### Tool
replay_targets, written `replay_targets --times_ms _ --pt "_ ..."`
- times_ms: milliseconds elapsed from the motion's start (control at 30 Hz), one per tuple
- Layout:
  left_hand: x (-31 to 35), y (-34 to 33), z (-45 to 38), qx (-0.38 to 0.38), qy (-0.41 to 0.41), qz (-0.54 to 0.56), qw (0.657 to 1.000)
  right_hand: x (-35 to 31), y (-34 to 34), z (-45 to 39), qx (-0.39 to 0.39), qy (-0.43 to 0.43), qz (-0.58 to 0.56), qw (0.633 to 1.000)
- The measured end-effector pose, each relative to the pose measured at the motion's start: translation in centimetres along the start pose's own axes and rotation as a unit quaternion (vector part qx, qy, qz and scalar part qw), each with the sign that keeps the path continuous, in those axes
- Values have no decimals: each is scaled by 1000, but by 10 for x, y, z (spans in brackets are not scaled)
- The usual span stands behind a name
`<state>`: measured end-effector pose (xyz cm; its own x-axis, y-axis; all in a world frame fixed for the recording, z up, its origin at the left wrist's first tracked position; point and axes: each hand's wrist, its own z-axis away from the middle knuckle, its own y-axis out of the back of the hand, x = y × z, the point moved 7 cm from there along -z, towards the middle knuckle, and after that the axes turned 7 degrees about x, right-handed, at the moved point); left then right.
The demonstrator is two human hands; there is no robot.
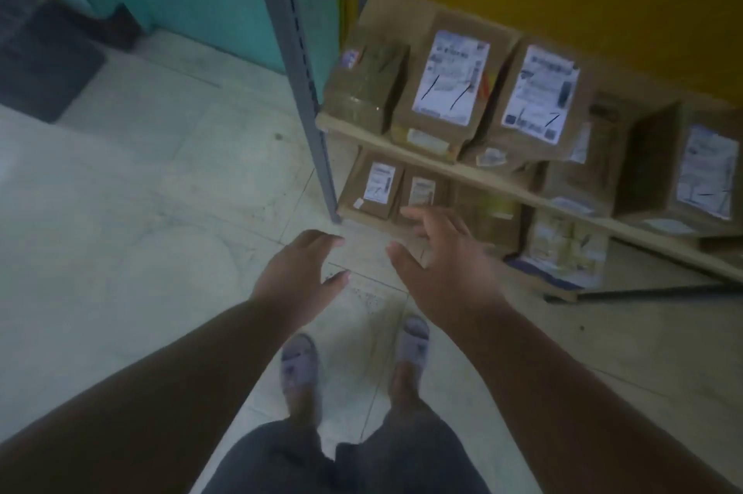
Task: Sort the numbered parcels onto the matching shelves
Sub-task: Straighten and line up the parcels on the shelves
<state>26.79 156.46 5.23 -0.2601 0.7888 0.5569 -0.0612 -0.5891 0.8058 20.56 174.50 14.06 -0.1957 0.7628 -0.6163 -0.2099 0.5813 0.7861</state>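
Dim, greenish-cast indoor pic w/ soft motion blur throughout; parcel labels [452, 77] unreadable, wide-angle bend at edges, brightest patch on floor [120, 180] at left.

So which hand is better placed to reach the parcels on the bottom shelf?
Right hand: open, its fingertips already overlap the bottom shelf's small labelled parcel. The left hand, also empty, hangs over bare floor.

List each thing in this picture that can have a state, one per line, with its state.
left hand: open, holds nothing
right hand: open, holds nothing, reaching toward the lower shelf
upper shelf: loaded with labelled brown parcels, standing or leaning
lower shelf: holds parcels, upright
open box: on its side, inside dark
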Motion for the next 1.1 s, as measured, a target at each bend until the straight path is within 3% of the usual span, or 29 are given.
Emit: replay_targets --times_ms 133,433,733,967,1100 --pt "-66 -104 -31 -10 81 22 996 73 -105 -33 -56 -16 22 998" --pt "-182 -285 -143 39 121 65 990 233 -274 -138 -33 2 45 998" --pt "-208 -343 -238 76 97 92 988 319 -353 -276 -92 8 141 986" --pt "-219 -353 -258 153 62 110 980 325 -363 -348 -47 87 193 976" --pt "-211 -352 -262 175 29 92 980 321 -377 -361 -86 96 204 970"
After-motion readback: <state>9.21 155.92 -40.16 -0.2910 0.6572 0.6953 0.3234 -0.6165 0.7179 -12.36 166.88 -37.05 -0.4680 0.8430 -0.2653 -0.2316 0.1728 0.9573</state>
